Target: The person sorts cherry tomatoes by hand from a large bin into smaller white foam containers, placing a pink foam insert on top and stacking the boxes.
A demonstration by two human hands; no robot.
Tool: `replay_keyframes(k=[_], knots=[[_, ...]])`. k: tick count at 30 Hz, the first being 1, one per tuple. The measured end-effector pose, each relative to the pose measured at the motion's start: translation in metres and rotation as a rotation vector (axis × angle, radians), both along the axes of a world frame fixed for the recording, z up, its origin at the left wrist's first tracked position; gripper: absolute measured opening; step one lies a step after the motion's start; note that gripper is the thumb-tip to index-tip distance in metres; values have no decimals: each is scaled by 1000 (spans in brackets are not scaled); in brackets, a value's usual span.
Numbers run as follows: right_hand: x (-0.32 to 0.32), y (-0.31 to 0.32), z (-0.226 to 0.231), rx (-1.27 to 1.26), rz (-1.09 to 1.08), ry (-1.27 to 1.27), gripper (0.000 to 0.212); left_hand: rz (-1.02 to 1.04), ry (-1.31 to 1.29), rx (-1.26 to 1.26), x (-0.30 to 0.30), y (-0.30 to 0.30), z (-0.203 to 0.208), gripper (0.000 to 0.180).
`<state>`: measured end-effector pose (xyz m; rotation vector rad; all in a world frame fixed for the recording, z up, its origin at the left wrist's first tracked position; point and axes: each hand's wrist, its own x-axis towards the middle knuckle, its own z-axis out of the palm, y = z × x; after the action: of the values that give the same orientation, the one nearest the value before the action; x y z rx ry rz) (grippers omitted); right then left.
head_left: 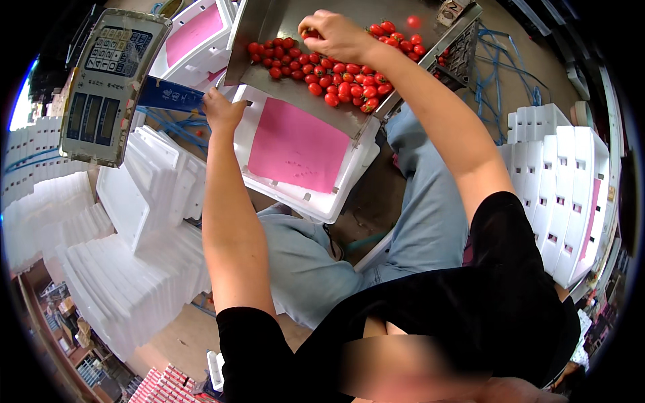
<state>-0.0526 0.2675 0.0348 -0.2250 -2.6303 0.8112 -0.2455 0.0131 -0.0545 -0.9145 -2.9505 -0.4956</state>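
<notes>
A metal tray (pixel 274 21) holds red tomatoes (pixel 346 84), one gripped by the right hand (pixel 334 35); the left hand (pixel 224 111), grip unclear, is beside a pink-lined white crate (pixel 290 199)

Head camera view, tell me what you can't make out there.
Head view, what lies inside the right hand: the hand itself hides most of it.
Head view, whether the left hand grips the white box: its back hides the palm.
Head view, the far end of the metal tray: cut off by the upper edge.
Head view, the red spot: too blurred to identify.
</notes>
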Motion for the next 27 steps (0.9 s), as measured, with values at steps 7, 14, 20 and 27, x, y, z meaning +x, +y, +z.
replay_keyframes(k=[7, 14, 20, 27], knots=[[190, 17, 59, -896, -9, -91, 26, 0, -70, 36, -5, -28, -17, 77], [261, 175, -20, -481, -854, 128, 44, -10, -97, 40, -4, 0, -12, 66], [203, -51, 50, -127, -251, 193, 19, 63, -45, -4, -5, -19, -13, 56], [176, -181, -66, 539, 355, -178, 15, 28, -33, 55, -5, -7, -13, 57]])
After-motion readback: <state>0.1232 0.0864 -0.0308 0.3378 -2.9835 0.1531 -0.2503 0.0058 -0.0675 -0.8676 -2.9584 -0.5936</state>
